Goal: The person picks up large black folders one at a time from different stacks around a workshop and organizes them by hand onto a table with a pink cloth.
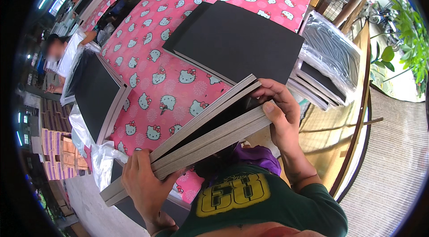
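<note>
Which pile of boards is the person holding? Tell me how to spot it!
Find the pink cat-print tablecloth. At its near edge, both hands grip a held stack of boards, the left hand low and the right hand high. Unlike the black sheets lying flat, it is tilted, shows grey edges and gapes open.

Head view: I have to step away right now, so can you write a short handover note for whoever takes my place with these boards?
Left hand: grips the near end of the bundle of grey-edged boards.
Right hand: holds the far end, fingers parting the bundle into two groups.
Black sheets lie stacked on the pink patterned table; plastic-wrapped packs sit to the right.
Done: the bundle is lifted off the table and split open.
Left: both groups are in hand, none set down.
</note>
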Available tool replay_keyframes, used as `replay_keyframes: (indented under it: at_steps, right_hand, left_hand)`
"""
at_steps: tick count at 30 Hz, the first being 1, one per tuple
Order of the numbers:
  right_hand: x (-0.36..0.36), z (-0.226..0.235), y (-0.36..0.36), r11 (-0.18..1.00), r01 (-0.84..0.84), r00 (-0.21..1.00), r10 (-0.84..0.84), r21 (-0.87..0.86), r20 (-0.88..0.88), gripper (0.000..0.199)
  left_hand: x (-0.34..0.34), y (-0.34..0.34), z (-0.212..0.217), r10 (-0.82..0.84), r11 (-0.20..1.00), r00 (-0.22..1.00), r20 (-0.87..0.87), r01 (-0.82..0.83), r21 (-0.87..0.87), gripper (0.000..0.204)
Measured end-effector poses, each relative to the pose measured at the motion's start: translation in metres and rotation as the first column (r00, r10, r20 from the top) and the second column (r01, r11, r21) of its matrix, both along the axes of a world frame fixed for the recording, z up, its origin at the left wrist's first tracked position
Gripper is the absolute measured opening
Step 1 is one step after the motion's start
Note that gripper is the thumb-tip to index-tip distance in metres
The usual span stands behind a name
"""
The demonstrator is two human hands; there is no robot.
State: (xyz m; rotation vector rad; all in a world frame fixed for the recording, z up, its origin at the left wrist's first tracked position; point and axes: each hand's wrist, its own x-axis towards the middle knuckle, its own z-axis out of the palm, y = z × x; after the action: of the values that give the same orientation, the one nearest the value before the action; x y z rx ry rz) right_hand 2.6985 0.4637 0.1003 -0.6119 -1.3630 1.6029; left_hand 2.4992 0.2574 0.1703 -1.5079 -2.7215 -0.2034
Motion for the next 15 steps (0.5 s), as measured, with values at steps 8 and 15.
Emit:
replay_keyframes:
  at_steps: [8,15]
  right_hand:
    - [0.0001,0.0012,-0.001,1.0,-0.001,1.0,0.001,0.004,-0.001,0.043]
    - [0.0013,0.002,-0.0022,1.0,0.004,1.0,-0.005,-0.02,-0.012,0.042]
  left_hand:
    - [-0.0001,-0.0001,0.0006,-0.007,1.0,1.0,-0.021,0.007,0.0,0.075]
    - [0.001,0.0003,0.0002,0.003,1.0,1.0,-0.004,-0.003,0.003,0.073]
